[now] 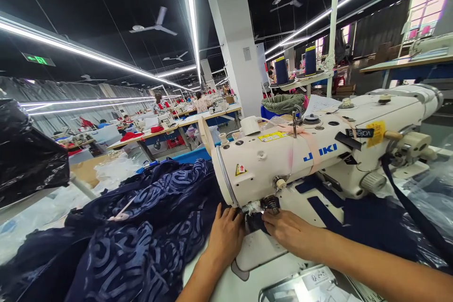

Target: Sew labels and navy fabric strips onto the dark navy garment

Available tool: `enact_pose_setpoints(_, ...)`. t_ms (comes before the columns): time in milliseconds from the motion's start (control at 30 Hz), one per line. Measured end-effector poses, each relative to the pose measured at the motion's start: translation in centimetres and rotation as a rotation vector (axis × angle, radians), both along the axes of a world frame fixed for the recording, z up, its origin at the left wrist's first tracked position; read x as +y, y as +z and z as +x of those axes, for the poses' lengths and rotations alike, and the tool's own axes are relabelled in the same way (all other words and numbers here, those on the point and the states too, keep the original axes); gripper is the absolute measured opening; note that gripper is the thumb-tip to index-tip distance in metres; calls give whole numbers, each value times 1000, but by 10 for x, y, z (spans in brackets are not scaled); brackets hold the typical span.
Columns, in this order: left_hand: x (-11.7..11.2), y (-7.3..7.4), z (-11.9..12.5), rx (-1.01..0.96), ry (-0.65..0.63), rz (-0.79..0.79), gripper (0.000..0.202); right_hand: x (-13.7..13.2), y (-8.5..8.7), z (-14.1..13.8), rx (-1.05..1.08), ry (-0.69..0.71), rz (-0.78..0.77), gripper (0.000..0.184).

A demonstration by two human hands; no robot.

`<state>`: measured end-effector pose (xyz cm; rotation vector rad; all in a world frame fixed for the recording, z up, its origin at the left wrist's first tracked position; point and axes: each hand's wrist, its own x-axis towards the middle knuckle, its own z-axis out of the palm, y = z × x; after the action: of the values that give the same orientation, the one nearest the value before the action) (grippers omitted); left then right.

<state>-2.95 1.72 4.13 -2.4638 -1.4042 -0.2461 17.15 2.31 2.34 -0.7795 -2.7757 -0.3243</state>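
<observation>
A white sewing machine [318, 155] stands on the table in front of me. Dark navy fabric with a paler swirl pattern [141, 236] is heaped to its left and runs under the needle area [260, 207]. My left hand [226, 236] lies on the fabric just left of the needle, fingers curled and pressed down on the cloth. My right hand [290, 233] rests on the machine bed just right of the needle, its fingers reaching in and holding the fabric's edge there.
Two navy thread cones [295, 68] stand on a shelf behind the machine. A black plastic bag [28, 151] hangs at the left. Clear plastic sheeting [432, 188] lies at the right. Rows of sewing tables with other people stretch back beside a white pillar [237, 37].
</observation>
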Motion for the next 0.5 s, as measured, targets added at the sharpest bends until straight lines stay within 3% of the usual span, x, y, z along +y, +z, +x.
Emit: enact_pose_setpoints(500,7,0,0,-9,17,-46,29,-10,10,-15,-86,-54,87,16)
